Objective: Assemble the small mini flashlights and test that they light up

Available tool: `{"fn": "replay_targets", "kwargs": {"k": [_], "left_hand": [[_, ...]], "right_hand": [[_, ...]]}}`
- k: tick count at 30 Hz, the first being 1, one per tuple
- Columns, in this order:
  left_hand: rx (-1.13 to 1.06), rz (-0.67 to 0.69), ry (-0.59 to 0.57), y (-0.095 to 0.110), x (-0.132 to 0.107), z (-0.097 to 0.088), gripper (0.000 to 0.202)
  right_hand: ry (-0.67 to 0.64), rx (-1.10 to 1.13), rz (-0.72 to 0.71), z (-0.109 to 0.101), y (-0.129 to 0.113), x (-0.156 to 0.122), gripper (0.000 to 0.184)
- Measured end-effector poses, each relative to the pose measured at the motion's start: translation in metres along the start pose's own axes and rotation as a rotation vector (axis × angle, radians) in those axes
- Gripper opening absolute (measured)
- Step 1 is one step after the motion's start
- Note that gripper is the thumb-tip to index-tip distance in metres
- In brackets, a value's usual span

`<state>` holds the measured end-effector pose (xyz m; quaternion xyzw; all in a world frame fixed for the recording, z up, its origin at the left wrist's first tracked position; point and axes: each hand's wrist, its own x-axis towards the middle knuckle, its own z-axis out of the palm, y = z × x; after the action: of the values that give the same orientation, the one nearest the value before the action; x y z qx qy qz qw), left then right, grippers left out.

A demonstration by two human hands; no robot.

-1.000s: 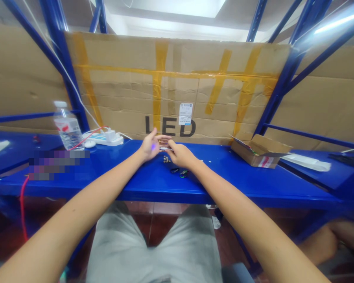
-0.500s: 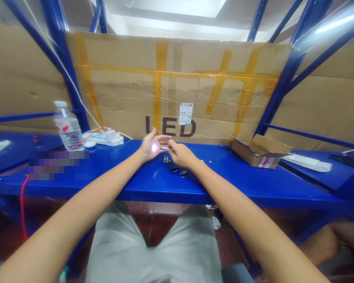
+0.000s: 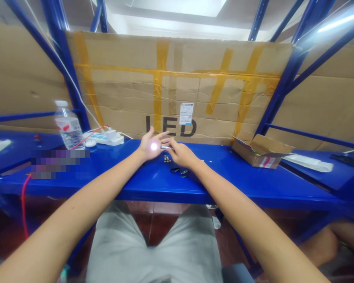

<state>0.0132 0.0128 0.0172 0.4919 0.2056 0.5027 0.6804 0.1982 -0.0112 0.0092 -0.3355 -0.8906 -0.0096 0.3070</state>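
My left hand (image 3: 149,145) is held palm up over the blue table with its fingers spread and nothing in it. A bright round spot of light falls on its palm. In my right hand (image 3: 181,154), the fingers pinch a slim silver penlight (image 3: 166,147) that points left at that palm. Below the hands, several small button cells or similar metal pieces (image 3: 166,158) lie in a cluster. Nearer the table edge are a dark carabiner (image 3: 175,170) and a shiny greenish carabiner-like clip (image 3: 184,173).
An opened cardboard box (image 3: 259,151) stands at the right, beside a white packet (image 3: 309,162). At the left are a water bottle (image 3: 67,127), a white power strip (image 3: 106,137) and a red cable (image 3: 24,208). Large taped cardboard (image 3: 120,94) backs the blue table (image 3: 238,182). Another person's leg (image 3: 321,243) shows lower right.
My left hand's fingers have spread and drawn slightly away from the penlight, so more of it shows. My right hand stays nearly in place, and the light still falls on the palm.
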Motion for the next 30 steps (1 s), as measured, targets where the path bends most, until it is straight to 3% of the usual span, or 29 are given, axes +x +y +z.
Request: {"fn": "replay_targets", "kwargs": {"k": [11, 30], "left_hand": [[0.040, 0.025, 0.088, -0.0012, 0.0025, 0.0007, 0.081], [0.017, 0.014, 0.054, -0.0020, 0.0026, 0.0011, 0.080]], "right_hand": [[-0.026, -0.104, 0.031, 0.0025, 0.0042, 0.0010, 0.017], [-0.028, -0.109, 0.029, 0.0013, 0.0036, 0.0019, 0.017]]}}
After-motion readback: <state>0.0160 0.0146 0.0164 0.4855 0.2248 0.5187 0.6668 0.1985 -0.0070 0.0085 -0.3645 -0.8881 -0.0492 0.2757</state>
